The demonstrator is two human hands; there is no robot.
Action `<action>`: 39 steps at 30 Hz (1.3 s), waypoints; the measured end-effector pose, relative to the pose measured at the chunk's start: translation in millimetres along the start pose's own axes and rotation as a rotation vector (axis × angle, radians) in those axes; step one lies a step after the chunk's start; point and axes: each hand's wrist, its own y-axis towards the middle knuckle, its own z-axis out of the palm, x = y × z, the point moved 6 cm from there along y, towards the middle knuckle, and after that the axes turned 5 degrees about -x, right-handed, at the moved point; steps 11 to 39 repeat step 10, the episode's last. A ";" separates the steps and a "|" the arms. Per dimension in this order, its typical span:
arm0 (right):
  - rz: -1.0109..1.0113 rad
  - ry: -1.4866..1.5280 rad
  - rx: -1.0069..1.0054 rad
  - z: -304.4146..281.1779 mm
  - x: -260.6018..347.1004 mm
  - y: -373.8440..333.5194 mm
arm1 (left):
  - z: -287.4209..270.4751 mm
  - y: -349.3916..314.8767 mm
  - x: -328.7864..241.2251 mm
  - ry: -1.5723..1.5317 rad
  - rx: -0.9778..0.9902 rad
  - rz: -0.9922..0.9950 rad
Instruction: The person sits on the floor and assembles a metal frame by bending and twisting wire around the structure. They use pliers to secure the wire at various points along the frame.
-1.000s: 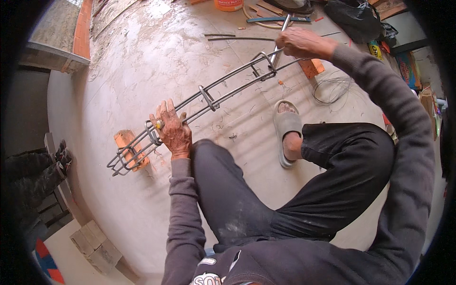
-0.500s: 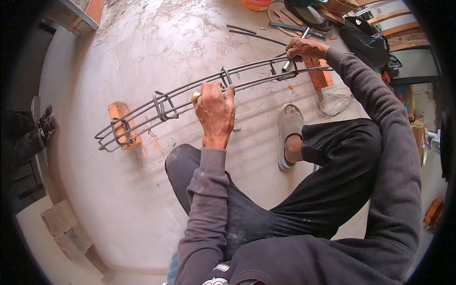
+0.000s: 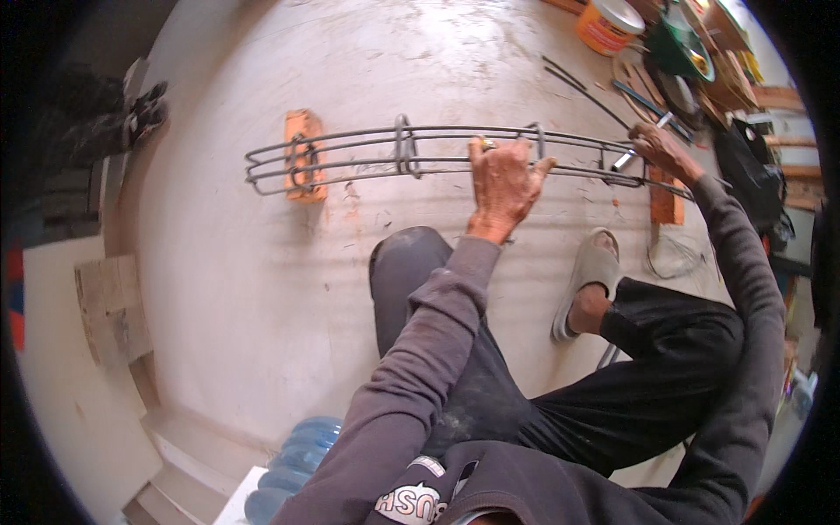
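Observation:
A long cage of dark steel bars (image 3: 350, 164), tied with square stirrups, lies across two orange bricks. The left brick (image 3: 302, 194) supports its left end. My left hand (image 3: 503, 179) is closed around the cage's bars near the middle, beside a stirrup (image 3: 537, 136). Something small and gold-coloured (image 3: 487, 143) shows at its fingers; I cannot tell what it is. Near the cage's right end, my right hand (image 3: 662, 150) grips a silver metal rod (image 3: 624, 161) that slants across the bars. The right brick (image 3: 667, 206) lies under that end.
Thin loose bars (image 3: 586, 87) lie beyond the cage. An orange and white bucket (image 3: 610, 26), a green container (image 3: 678, 44) and a black bag (image 3: 751, 175) stand at far right. Coiled wire (image 3: 678, 258) lies by my sandalled foot (image 3: 588, 284). Blue plastic bottles (image 3: 297, 455) are at lower left.
The view has turned, so the cage, bricks and hands appear farther right and the cage looks more level. Both hands keep their holds at about the same places along the cage.

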 end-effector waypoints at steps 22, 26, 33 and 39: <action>0.185 -0.175 0.049 7.7 -40.2 0.4 | 17.3 2.2 -10.2 0.049 -0.155 0.038; 0.185 -0.175 0.049 7.7 -40.2 0.4 | 17.3 2.2 -10.2 0.049 -0.155 0.038; 0.185 -0.175 0.049 7.7 -40.2 0.4 | 17.3 2.2 -10.2 0.049 -0.155 0.038; 0.185 -0.175 0.049 7.7 -40.2 0.4 | 17.3 2.2 -10.2 0.049 -0.155 0.038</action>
